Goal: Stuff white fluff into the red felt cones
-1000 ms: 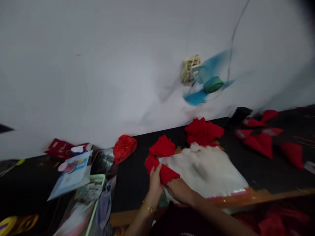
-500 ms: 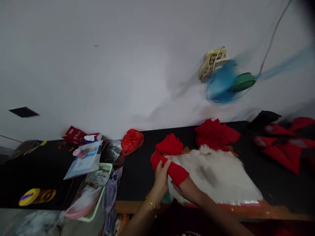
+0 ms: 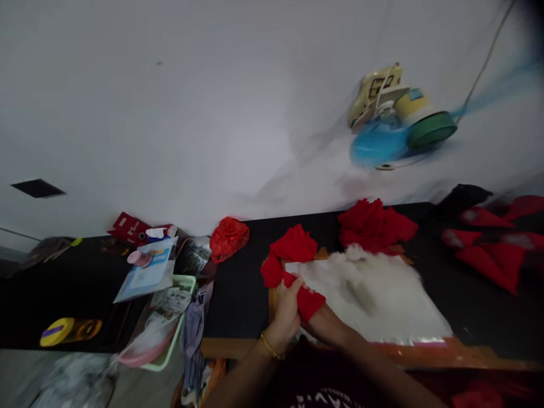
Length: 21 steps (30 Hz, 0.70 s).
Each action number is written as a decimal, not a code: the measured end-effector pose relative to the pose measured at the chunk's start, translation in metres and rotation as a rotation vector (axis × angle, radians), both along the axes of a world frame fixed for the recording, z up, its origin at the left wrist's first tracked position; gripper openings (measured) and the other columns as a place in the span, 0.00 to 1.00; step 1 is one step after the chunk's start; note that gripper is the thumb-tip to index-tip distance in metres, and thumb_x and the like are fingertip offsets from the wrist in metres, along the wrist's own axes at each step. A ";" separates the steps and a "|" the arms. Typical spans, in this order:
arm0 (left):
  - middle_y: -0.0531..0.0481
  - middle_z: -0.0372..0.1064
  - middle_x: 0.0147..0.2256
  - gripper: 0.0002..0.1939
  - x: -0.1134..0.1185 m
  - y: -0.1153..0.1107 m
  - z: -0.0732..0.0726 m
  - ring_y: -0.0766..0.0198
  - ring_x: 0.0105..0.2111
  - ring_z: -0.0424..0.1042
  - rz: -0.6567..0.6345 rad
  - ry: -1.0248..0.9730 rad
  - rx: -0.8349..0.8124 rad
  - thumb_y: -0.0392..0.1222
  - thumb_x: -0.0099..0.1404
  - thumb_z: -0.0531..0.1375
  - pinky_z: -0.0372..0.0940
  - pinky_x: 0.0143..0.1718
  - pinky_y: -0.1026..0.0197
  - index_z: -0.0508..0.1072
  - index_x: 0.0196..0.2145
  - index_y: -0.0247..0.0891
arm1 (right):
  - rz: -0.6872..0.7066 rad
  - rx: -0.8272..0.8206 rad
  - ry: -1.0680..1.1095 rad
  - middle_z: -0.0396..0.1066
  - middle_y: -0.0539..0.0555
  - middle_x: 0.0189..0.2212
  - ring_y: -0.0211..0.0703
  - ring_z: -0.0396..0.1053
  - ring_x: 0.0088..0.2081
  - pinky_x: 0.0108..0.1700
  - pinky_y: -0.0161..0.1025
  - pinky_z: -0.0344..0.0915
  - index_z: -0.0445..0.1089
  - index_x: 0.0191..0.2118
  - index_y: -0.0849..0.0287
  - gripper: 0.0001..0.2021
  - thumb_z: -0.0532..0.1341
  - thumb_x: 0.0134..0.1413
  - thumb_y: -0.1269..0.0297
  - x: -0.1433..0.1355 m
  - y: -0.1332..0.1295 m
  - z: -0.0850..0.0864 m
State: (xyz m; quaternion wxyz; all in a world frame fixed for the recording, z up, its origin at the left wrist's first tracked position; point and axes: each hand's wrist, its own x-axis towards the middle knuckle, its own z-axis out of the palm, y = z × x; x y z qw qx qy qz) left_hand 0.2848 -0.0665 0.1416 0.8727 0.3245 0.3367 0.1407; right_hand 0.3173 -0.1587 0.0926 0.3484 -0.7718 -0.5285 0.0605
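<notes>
A piece of red cloth (image 3: 309,303) is between my hands, over the white fluffy stuffing. My left hand (image 3: 288,309), with a gold bangle at its wrist, is closed around the cloth from the left. The cloth covers most of my right hand (image 3: 322,322), which seems to be inside it; only the back of the hand near the wrist shows, and its fingers are hidden. More red cloth (image 3: 294,246) lies bunched just beyond my hands. The white stuffing (image 3: 382,283) spreads over a pale sheet to the right.
A red cloth heap (image 3: 376,224) lies behind the stuffing. Red cone-shaped pieces (image 3: 488,260) are at the far right of the black tabletop (image 3: 238,300). A red plastic bag (image 3: 229,239) sits by the wall. At left are a green basket (image 3: 182,323) and a yellow-lidded jar (image 3: 70,330). Blurred blue fan blades (image 3: 378,144) hang above.
My left hand has moved forward over the red cloth, with its fingers now lying across it. The cloth between my hands looks shorter and more bunched. The view has shifted slightly.
</notes>
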 end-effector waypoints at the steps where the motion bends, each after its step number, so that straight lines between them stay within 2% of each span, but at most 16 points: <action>1: 0.56 0.67 0.22 0.21 0.003 0.002 -0.001 0.65 0.23 0.70 0.037 0.008 -0.011 0.46 0.47 0.73 0.64 0.32 0.62 0.67 0.31 0.39 | 0.007 -0.004 -0.007 0.64 0.68 0.62 0.56 0.65 0.62 0.63 0.55 0.64 0.51 0.68 0.63 0.32 0.55 0.59 0.68 0.001 -0.001 0.002; 3: 0.56 0.68 0.23 0.21 0.009 0.011 -0.002 0.66 0.24 0.70 0.113 0.027 -0.028 0.46 0.45 0.74 0.65 0.33 0.62 0.67 0.29 0.39 | 0.028 -0.041 -0.018 0.69 0.67 0.58 0.55 0.68 0.59 0.60 0.53 0.67 0.59 0.64 0.64 0.26 0.54 0.60 0.68 0.002 -0.006 0.005; 5: 0.56 0.68 0.24 0.21 0.013 0.020 0.001 0.66 0.24 0.70 0.164 0.019 -0.038 0.45 0.44 0.74 0.66 0.33 0.62 0.67 0.29 0.39 | 0.035 -0.119 -0.026 0.74 0.66 0.50 0.54 0.73 0.52 0.52 0.49 0.73 0.67 0.57 0.63 0.20 0.52 0.61 0.70 0.001 -0.012 0.004; 7: 0.56 0.69 0.25 0.22 0.015 0.026 0.006 0.66 0.25 0.71 0.155 -0.025 -0.046 0.45 0.44 0.75 0.66 0.33 0.62 0.68 0.32 0.39 | 0.020 -0.190 -0.026 0.76 0.65 0.45 0.53 0.76 0.45 0.45 0.46 0.76 0.70 0.52 0.63 0.18 0.50 0.61 0.72 -0.002 -0.016 -0.003; 9: 0.56 0.69 0.25 0.23 0.013 0.023 0.012 0.66 0.25 0.71 0.102 -0.051 -0.046 0.46 0.46 0.75 0.66 0.33 0.62 0.69 0.35 0.39 | -0.024 -0.195 -0.012 0.75 0.66 0.48 0.54 0.76 0.47 0.47 0.47 0.75 0.68 0.56 0.64 0.19 0.51 0.61 0.71 -0.005 -0.016 -0.011; 12: 0.57 0.67 0.22 0.23 0.006 0.008 0.018 0.67 0.23 0.69 0.013 -0.028 -0.034 0.45 0.47 0.74 0.65 0.31 0.63 0.69 0.37 0.39 | -0.092 -0.089 0.052 0.71 0.67 0.55 0.56 0.71 0.55 0.56 0.52 0.71 0.59 0.64 0.63 0.26 0.53 0.60 0.67 -0.008 -0.012 -0.017; 16: 0.58 0.66 0.21 0.23 -0.006 -0.009 0.020 0.67 0.22 0.67 -0.058 0.001 0.000 0.43 0.48 0.73 0.62 0.28 0.64 0.69 0.38 0.39 | -0.083 -0.037 0.124 0.71 0.60 0.55 0.53 0.70 0.56 0.56 0.50 0.70 0.56 0.66 0.54 0.29 0.55 0.59 0.66 -0.009 -0.014 -0.008; 21: 0.57 0.66 0.22 0.23 -0.010 -0.009 0.013 0.67 0.24 0.68 -0.069 0.013 -0.079 0.43 0.46 0.73 0.62 0.30 0.64 0.69 0.37 0.38 | 0.009 -0.013 0.159 0.69 0.65 0.56 0.57 0.70 0.54 0.56 0.53 0.70 0.59 0.64 0.59 0.33 0.57 0.49 0.71 -0.011 -0.029 0.006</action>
